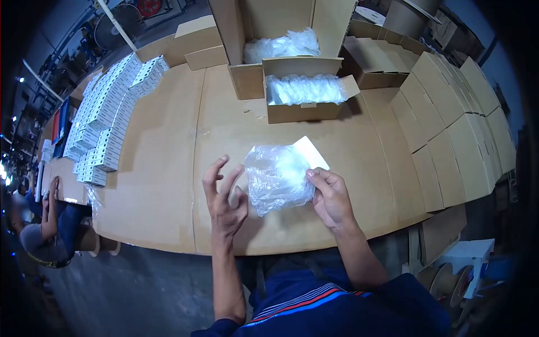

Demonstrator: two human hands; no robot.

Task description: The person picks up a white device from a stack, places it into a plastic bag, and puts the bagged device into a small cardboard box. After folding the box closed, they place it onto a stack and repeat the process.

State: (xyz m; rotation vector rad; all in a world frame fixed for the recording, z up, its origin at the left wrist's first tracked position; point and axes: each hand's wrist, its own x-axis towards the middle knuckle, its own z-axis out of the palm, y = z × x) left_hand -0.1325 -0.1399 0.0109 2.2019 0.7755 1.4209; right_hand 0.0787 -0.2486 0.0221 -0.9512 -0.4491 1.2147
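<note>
My right hand (331, 196) pinches the right edge of a clear plastic bag (278, 174), which hangs over the middle of the cardboard-covered table. A white card or flap (311, 151) sticks out at the bag's upper right corner, beside my thumb. To the left of the bag, my left hand (225, 196) is raised with its fingers spread and curved, holding nothing. Beyond the bag stands a small open carton (303, 114) filled with a row of clear plastic bags (306, 89).
Behind the small carton, a larger open box (247, 81) holds more clear plastic (283, 46). White boxes (106, 118) are stacked at left. Brown cartons (449, 129) line the right side of the table (163, 185). A person (48, 224) sits at far left.
</note>
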